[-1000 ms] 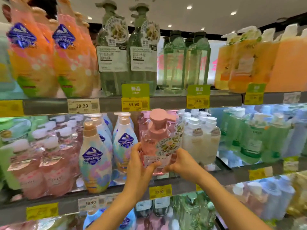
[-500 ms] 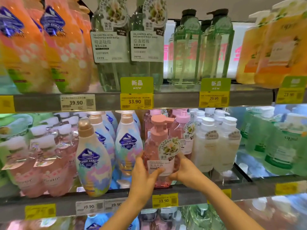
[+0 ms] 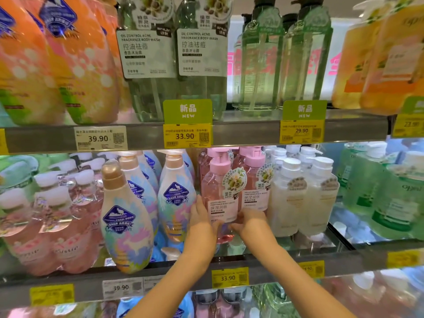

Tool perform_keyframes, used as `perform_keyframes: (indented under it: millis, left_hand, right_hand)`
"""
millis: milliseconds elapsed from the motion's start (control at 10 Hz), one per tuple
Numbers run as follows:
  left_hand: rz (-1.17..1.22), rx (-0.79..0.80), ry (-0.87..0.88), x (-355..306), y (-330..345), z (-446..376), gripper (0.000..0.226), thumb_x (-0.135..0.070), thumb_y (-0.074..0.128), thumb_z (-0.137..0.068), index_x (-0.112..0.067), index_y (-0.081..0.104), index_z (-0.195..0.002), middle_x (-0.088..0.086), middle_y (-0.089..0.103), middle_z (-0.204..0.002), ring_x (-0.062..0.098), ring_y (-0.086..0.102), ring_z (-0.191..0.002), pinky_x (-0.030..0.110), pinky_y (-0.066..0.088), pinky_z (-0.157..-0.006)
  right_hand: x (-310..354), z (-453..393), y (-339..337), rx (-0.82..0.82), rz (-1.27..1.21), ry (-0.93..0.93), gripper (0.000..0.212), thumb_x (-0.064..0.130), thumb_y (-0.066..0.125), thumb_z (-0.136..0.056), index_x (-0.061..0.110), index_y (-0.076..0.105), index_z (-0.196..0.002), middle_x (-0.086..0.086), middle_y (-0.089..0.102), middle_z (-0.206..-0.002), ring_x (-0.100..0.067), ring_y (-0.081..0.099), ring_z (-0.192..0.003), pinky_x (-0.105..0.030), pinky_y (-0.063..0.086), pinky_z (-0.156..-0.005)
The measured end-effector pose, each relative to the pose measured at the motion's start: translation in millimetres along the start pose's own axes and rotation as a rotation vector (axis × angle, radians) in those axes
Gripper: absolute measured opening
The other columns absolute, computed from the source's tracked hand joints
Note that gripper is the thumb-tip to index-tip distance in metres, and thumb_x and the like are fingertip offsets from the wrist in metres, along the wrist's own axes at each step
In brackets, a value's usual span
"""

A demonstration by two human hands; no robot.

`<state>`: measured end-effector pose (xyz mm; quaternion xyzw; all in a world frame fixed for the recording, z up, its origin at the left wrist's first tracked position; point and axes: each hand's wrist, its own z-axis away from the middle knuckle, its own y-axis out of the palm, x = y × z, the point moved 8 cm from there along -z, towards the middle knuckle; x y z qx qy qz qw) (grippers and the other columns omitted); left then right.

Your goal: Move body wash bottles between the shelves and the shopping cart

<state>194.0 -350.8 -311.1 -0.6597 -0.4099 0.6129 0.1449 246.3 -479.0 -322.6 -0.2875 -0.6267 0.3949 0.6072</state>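
Observation:
A clear pink body wash bottle (image 3: pixel 218 191) with a pink pump cap stands upright on the middle shelf (image 3: pixel 275 262), in the front of its row. My left hand (image 3: pixel 202 216) grips its left side and my right hand (image 3: pixel 249 222) grips its lower right side. A second pink bottle (image 3: pixel 254 180) of the same kind stands just behind and to the right. The bottle's base is hidden behind my hands. No shopping cart is in view.
Pastel bottles with blue emblems (image 3: pixel 125 216) stand left of my hands, white pump bottles (image 3: pixel 298 193) to the right. The upper shelf (image 3: pixel 241 131) carries green bottles (image 3: pixel 199 53) and orange ones (image 3: pixel 75 60). Yellow price tags (image 3: pixel 229 277) line the shelf edges.
Both hands have pushed the pink bottle away from me and deeper onto the middle shelf, next to the other pink bottle. The camera has moved closer to the shelves.

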Motion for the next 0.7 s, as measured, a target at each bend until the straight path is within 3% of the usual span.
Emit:
perform_keyframes:
  millis: [100,200,300,400,600,700]
  left_hand:
    - [-0.089,0.105,-0.137,-3.4,-0.1,-13.8,0.064,-0.020,0.060,-0.090,-0.007,0.024,-0.142,0.009,0.041,-0.141,0.024,0.041,-0.130,0.028,0.032,-0.102]
    - [-0.242,0.177,-0.256,-5.8,-8.6,-23.4,0.041,-0.023,0.064,-0.089,-0.006,0.047,-0.123,0.011,0.059,-0.124,0.028,0.057,-0.113,0.032,0.045,-0.085]
    - [-0.397,0.205,-0.199,-9.4,-14.1,-32.7,0.033,-0.025,0.059,-0.093,-0.005,0.055,-0.119,0.011,0.062,-0.120,0.028,0.058,-0.110,0.032,0.043,-0.080]
    - [-0.465,0.185,-0.133,-11.8,-13.4,-38.9,0.034,-0.024,0.055,-0.095,-0.002,0.054,-0.121,0.015,0.059,-0.123,0.032,0.055,-0.114,0.035,0.044,-0.087]
    - [-0.507,0.113,-0.087,-15.2,-13.4,-39.2,0.026,-0.015,0.050,-0.097,-0.002,0.055,-0.120,0.015,0.058,-0.123,0.032,0.054,-0.114,0.036,0.044,-0.083]
    - [-0.565,0.137,-0.067,-22.8,-18.6,-42.2,0.028,-0.006,0.045,-0.097,-0.002,0.054,-0.123,0.016,0.055,-0.124,0.035,0.053,-0.115,0.043,0.047,-0.092]
  right_hand:
    - [1.8,-6.9,2.7,0.037,0.067,0.047,0.036,0.032,0.059,-0.091,0.010,0.057,-0.121,-0.008,0.063,-0.120,-0.024,0.058,-0.111,-0.028,0.045,-0.087]
    - [0.0,-7.7,2.6,0.015,0.082,0.074,0.033,0.034,0.059,-0.091,0.009,0.061,-0.113,-0.008,0.066,-0.112,-0.023,0.060,-0.105,-0.025,0.044,-0.078]
    - [1.8,-9.9,1.6,-0.004,0.084,0.071,0.032,0.035,0.059,-0.091,0.009,0.062,-0.109,-0.008,0.066,-0.109,-0.023,0.060,-0.103,-0.025,0.043,-0.078]
    - [5.6,-11.7,1.6,-0.035,0.085,0.047,0.030,0.034,0.057,-0.093,0.008,0.061,-0.108,-0.009,0.065,-0.109,-0.025,0.059,-0.104,-0.028,0.044,-0.081]
    - [9.9,-14.5,3.7,-0.106,0.127,-0.003,0.026,0.031,0.055,-0.094,0.007,0.063,-0.101,-0.011,0.065,-0.104,-0.028,0.060,-0.099,-0.032,0.046,-0.078]
    - [11.0,-11.7,5.7,-0.091,0.182,-0.013,0.024,0.029,0.054,-0.094,0.008,0.063,-0.104,-0.010,0.064,-0.106,-0.028,0.060,-0.100,-0.033,0.047,-0.079]
